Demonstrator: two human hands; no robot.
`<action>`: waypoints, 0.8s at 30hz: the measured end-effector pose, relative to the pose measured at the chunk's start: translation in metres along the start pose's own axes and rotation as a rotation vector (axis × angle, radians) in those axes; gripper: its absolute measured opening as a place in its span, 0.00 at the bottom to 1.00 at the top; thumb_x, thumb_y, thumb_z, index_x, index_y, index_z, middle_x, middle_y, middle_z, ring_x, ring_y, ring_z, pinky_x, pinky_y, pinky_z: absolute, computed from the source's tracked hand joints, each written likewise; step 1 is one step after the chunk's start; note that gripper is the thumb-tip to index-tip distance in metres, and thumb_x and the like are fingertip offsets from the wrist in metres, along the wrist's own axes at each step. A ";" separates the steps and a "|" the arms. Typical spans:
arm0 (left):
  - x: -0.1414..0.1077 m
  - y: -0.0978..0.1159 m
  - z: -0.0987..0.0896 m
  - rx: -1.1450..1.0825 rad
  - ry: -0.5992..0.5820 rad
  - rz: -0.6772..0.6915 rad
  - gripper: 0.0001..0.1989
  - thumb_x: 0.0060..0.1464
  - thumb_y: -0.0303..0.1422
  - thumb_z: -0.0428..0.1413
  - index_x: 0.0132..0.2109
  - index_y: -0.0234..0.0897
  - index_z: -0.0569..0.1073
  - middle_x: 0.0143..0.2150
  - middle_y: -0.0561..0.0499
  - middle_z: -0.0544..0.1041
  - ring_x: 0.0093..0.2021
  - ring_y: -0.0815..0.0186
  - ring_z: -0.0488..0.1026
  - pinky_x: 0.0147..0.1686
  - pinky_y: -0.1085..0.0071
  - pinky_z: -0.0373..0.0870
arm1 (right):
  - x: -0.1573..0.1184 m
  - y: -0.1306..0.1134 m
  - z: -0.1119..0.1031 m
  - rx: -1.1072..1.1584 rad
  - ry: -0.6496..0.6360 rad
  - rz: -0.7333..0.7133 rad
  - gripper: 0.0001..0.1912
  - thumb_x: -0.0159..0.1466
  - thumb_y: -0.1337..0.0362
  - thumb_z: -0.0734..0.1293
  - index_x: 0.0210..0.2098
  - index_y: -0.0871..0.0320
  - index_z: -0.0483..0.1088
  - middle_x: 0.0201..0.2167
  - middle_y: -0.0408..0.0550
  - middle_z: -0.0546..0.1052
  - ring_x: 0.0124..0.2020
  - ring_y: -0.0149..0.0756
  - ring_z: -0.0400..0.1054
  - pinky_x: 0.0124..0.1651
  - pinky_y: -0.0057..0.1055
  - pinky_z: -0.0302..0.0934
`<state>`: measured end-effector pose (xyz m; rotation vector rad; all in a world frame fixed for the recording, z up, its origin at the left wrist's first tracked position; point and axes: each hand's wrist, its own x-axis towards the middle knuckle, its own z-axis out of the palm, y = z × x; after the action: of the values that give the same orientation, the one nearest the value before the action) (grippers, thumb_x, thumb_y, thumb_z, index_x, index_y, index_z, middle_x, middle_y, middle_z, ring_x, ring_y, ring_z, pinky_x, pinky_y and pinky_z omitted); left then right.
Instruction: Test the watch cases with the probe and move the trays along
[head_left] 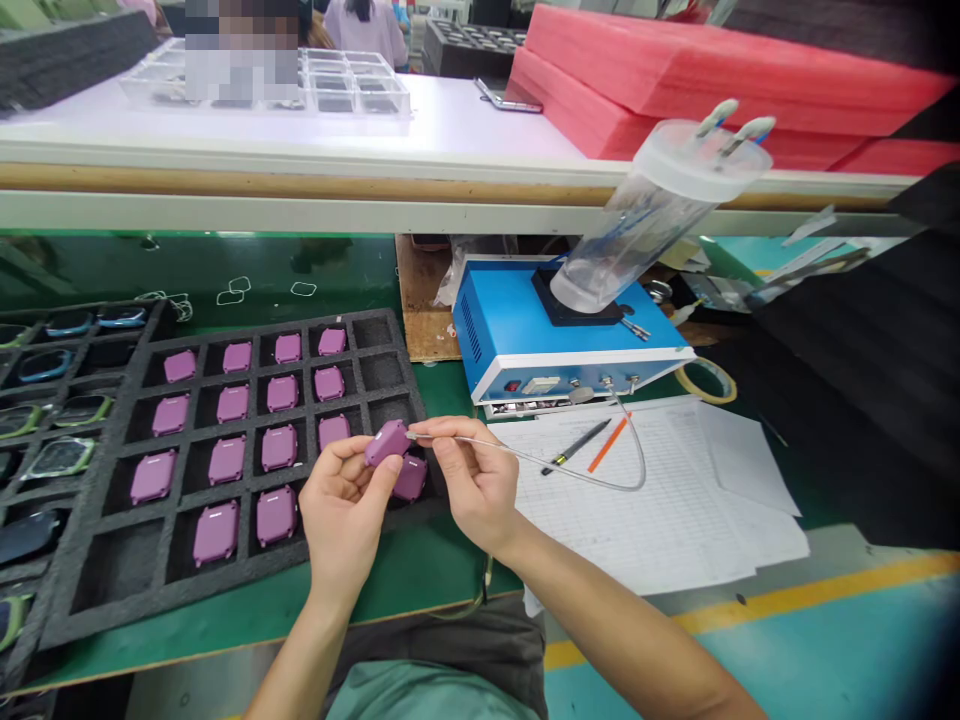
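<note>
Green workbench mat (pixel 300 612), factory floor: a worker's left hand (pixel 345 510) cradles a purple rounded-square case (pixel 387 443) just above a black foam tray (pixel 176 590), fingers curled together under the case and thumb pressed on its face. The right hand (pixel 472 485) pinches a slim metal probe (pixel 442 438) between thumb and fingertips, its tip touching the case's edge. A clear tube (pixel 570 473) trails from the probe, loops over handwritten-style ruled paper sheets (pixel 637 510) and climbs to a fitting on the front of a blue bench unit (pixel 517 330).

A second purple case (pixel 410 478) sits directly beneath the hands at the tray's edge, with more filling the tray's square compartments in rows. Dark devices with colored rims (pixel 60 460) lie in a neighboring tray to the left. On the paper rest a black pen (pixel 576 447) and an orange marker (pixel 607 443); a roll of masking tape (pixel 705 380) stands just beyond.

Atop the blue unit stands a clear cylindrical canister (pixel 656 220), tilted in view. Past a raised shelf lie pink foam sheets (pixel 712 100) and a clear compartment tray (pixel 352 85). A co-worker (pixel 364 25) stands in the distance.
</note>
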<state>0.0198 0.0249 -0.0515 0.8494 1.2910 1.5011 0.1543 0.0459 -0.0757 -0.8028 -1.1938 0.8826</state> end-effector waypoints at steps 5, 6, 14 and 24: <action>0.000 -0.001 -0.001 -0.008 -0.006 0.005 0.19 0.49 0.34 0.75 0.43 0.35 0.77 0.41 0.48 0.87 0.39 0.68 0.86 0.41 0.82 0.81 | 0.000 0.001 0.001 -0.005 0.000 -0.002 0.07 0.75 0.63 0.66 0.46 0.53 0.77 0.44 0.49 0.84 0.45 0.37 0.82 0.49 0.35 0.80; 0.000 -0.001 -0.001 -0.008 -0.009 0.006 0.19 0.49 0.34 0.75 0.43 0.35 0.77 0.41 0.48 0.87 0.39 0.68 0.86 0.41 0.82 0.81 | 0.000 0.001 0.001 0.000 0.000 -0.003 0.07 0.75 0.63 0.66 0.46 0.54 0.78 0.44 0.49 0.84 0.45 0.36 0.81 0.49 0.35 0.80; 0.000 -0.001 -0.001 -0.004 -0.015 0.009 0.18 0.50 0.34 0.75 0.44 0.36 0.77 0.41 0.49 0.87 0.40 0.69 0.85 0.43 0.82 0.80 | 0.000 0.001 0.000 0.018 -0.006 -0.004 0.07 0.74 0.66 0.67 0.47 0.53 0.78 0.45 0.48 0.83 0.45 0.35 0.81 0.50 0.33 0.79; 0.000 -0.001 -0.001 0.001 -0.017 0.006 0.18 0.50 0.34 0.75 0.44 0.35 0.77 0.42 0.48 0.87 0.40 0.69 0.85 0.42 0.82 0.81 | 0.000 0.001 0.000 0.016 -0.006 0.002 0.07 0.74 0.65 0.66 0.47 0.52 0.78 0.45 0.48 0.83 0.45 0.35 0.81 0.50 0.33 0.79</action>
<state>0.0188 0.0244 -0.0531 0.8659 1.2783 1.4954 0.1542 0.0460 -0.0769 -0.7891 -1.1904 0.8962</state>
